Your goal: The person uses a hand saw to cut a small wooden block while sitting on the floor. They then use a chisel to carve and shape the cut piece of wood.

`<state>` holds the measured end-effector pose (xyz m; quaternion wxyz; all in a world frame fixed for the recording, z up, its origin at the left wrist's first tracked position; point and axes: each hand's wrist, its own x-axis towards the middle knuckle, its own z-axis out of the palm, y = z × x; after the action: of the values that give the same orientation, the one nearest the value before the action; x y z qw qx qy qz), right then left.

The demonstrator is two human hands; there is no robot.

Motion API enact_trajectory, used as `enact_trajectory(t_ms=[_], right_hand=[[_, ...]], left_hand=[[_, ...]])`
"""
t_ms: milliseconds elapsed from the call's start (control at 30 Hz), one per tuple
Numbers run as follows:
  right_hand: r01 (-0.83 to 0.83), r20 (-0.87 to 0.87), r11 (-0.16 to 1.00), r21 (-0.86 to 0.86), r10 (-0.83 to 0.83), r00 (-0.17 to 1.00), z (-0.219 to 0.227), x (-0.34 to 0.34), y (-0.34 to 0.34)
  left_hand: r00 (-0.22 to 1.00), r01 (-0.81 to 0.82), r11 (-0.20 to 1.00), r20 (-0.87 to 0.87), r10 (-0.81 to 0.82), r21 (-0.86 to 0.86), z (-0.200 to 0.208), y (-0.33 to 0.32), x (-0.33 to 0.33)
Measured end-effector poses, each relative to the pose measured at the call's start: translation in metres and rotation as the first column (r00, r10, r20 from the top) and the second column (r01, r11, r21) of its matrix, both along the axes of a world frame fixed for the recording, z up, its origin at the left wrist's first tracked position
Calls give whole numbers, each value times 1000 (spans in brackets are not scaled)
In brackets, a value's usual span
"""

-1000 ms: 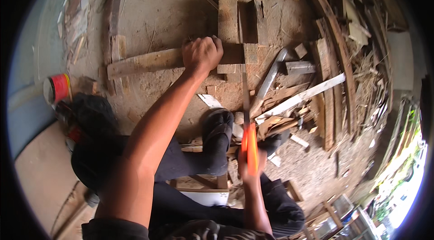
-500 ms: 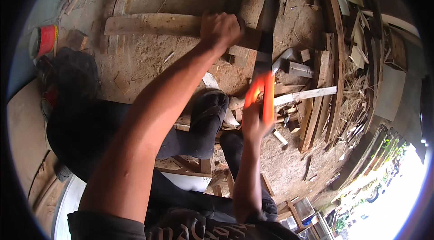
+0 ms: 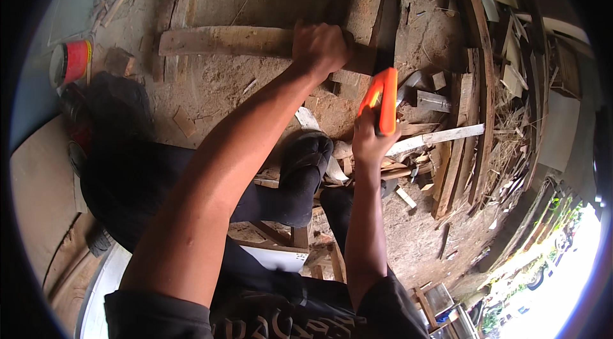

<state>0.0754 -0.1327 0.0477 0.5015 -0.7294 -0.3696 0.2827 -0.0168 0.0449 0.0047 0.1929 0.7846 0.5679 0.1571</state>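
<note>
A handsaw (image 3: 389, 101) with an orange handle is gripped in my right hand (image 3: 373, 140), the fingers wrapped round the handle. Its dark blade points away from me and crosses the right end of a wooden board (image 3: 230, 41). My left hand (image 3: 321, 49) is closed over that board, a short way left of the blade. The board lies crosswise over another timber (image 3: 365, 4) that runs away from me. How deep the blade sits in the wood, I cannot tell.
Long planks (image 3: 482, 83) and scrap wood pile up on the right. A white strip of wood (image 3: 440, 136) lies near my right hand. At the far left stands a red tin (image 3: 76, 61). Below my arms is a white-sided box (image 3: 274, 258). Wood bits litter the dirt floor.
My right hand has pushed the handsaw away from me, bringing its handle close to the board. The left hand keeps its hold on the board. The whole view has shifted slightly.
</note>
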Motion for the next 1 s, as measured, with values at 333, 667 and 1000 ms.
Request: enact_trajectory(t_ms=[333, 667, 1000], right_hand=[[-63, -12, 969, -240, 62, 998, 31, -19, -184], [-266, 230, 935, -234, 319, 920, 31, -28, -194], [-90, -94, 989, -120, 79, 992, -1, -2, -42]], left_hand=[[996, -90, 988, -15, 92, 129, -5, -13, -5], [984, -160, 987, -75, 162, 24, -5, -4, -6], [989, -115, 981, -106, 98, -158, 18, 6, 3]])
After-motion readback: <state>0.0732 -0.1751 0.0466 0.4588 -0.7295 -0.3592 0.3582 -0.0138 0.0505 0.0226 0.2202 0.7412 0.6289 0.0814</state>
